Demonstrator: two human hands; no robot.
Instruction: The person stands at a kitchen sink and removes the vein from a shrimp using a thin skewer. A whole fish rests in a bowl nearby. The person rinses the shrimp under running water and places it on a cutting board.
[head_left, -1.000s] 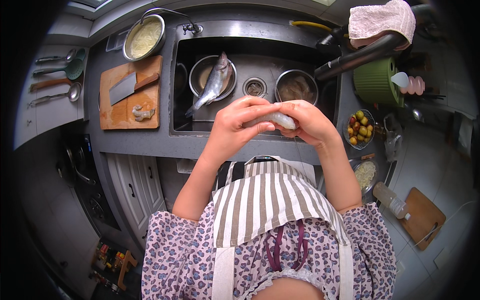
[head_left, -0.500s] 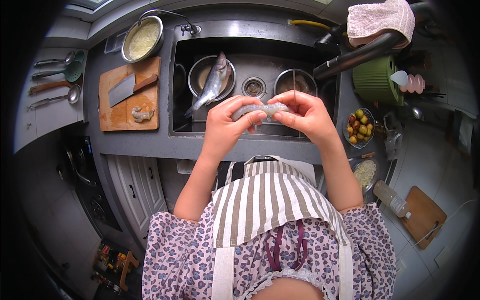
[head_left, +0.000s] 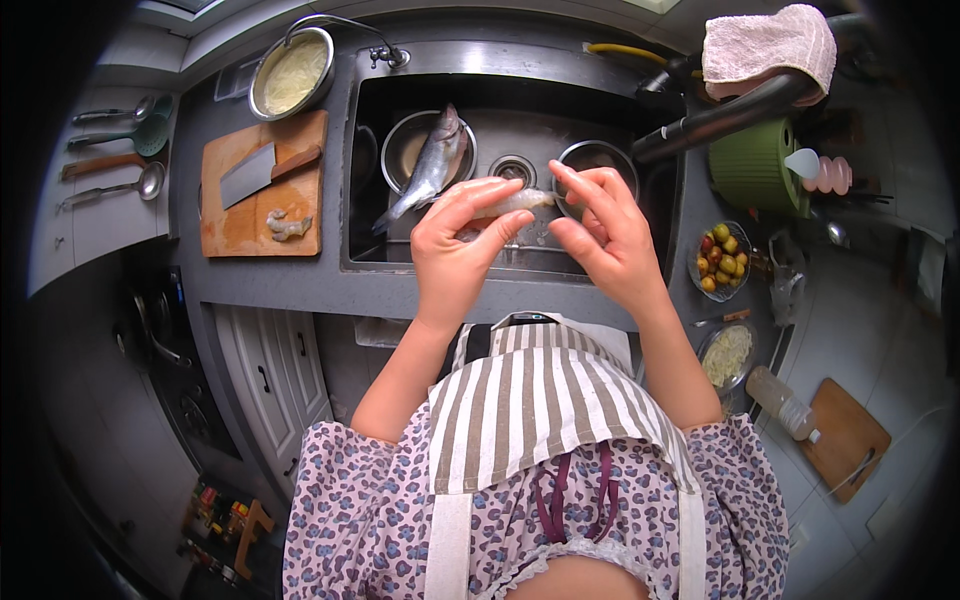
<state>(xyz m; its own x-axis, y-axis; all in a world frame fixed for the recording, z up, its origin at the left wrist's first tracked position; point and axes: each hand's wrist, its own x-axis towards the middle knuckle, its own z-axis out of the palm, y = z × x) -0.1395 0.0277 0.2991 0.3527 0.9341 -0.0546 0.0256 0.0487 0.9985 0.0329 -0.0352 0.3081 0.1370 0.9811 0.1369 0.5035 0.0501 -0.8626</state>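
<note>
My left hand [head_left: 452,245] is closed on a pale, translucent peeled shrimp [head_left: 522,202], held over the sink with its far end pointing right. My right hand [head_left: 612,245] is open beside the shrimp's end, fingers curved and apart. Below them in the steel sink [head_left: 522,135] lies a whole silvery fish [head_left: 431,165] across a metal bowl [head_left: 392,137]. A second metal bowl [head_left: 598,150] is partly hidden behind my right hand.
At left are a cleaver [head_left: 247,178] and shrimp piece [head_left: 289,225] on a board [head_left: 225,238], and a bowl of pale shreds [head_left: 293,77]. At right are a bowl of fruit [head_left: 718,260], a green container [head_left: 750,170], a pink towel [head_left: 768,45] and another shredded-food bowl [head_left: 728,355].
My right hand has let go of the shrimp and opened slightly to the right. The shrimp stays in my left hand, shifted a little farther from my body.
</note>
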